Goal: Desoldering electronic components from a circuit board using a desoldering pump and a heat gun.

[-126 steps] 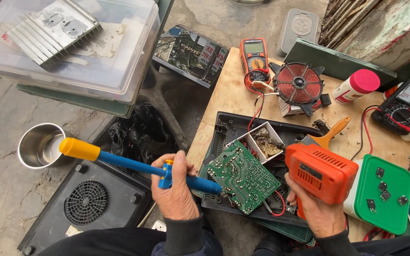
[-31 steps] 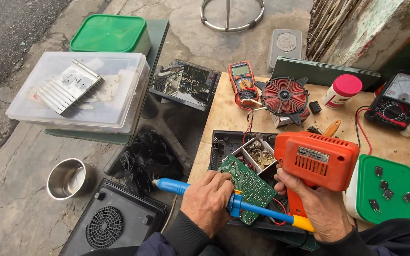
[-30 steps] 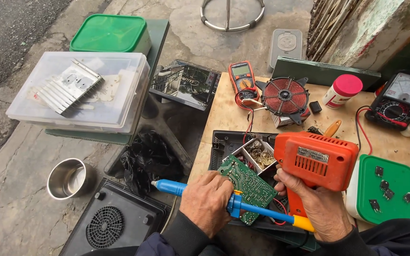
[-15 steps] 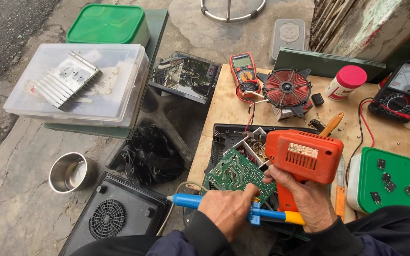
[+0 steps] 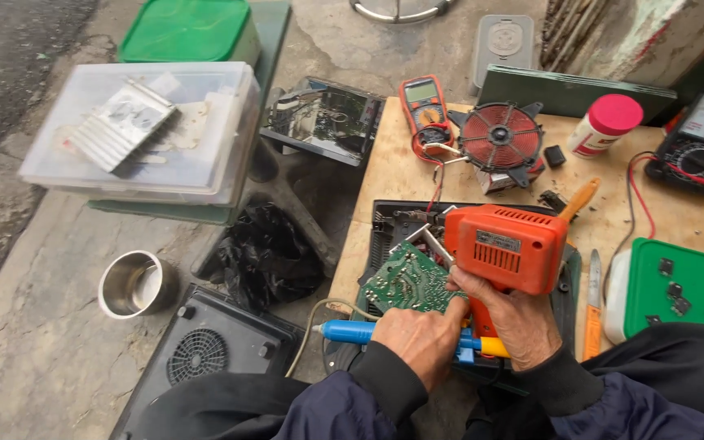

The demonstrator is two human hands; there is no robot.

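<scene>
**Both hands engaged over circuit board at lower centre of frame**

Right hand (image 5: 523, 322): grip clamped around the handle of the orange soldering gun (image 5: 505, 247). The gun body sits above the hand, its metal tip running up and left toward the green circuit board (image 5: 407, 281).

Left hand (image 5: 421, 342): grip closed around the blue desoldering pump (image 5: 368, 332). The pump's long axis lies nearly level across the frame, blue barrel out to the left, yellow end at the right, just below the right hand. The two hands touch or nearly touch; contact cannot be confirmed.

The circuit board lies tilted just above the left hand and left of the gun, resting in the black appliance casing (image 5: 393, 224). Both hands are near it; the left is the closer.

The casing sits at the left edge of the wooden tabletop (image 5: 401, 171). Above it lie a red multimeter (image 5: 422, 104) and a round copper coil (image 5: 499, 137), with bare board between. At right, an orange-handled tool (image 5: 593, 314) lies beside a green-lidded box (image 5: 676, 287), crowding that side.

Left of the tabletop, on the ground: a black fan-vented housing (image 5: 205, 358), a steel cup (image 5: 134, 283) and a clear plastic bin (image 5: 140, 134). Open room lies leftward, off the edge.
</scene>
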